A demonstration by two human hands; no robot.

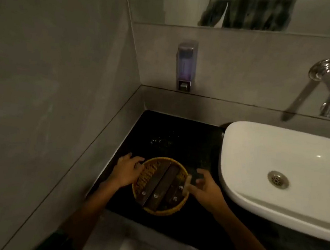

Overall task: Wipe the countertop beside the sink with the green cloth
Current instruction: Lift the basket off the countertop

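A dark counter (171, 129) fills a grey-tiled corner, just left of a white sink (277, 173). On it sits a round wicker basket (148, 176) of dark sachets. The left hand (126, 171) cups its rim; the right hand (206, 187), fingers spread, touches the opposite rim. No green cloth is visible, so wiping seems not yet begun.

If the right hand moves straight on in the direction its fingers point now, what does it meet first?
The right hand points up and left, beside the woven basket. It would probably first brush the basket's right rim, which it nearly touches; past that lies only bare black countertop up to the wall. Depth is unclear.
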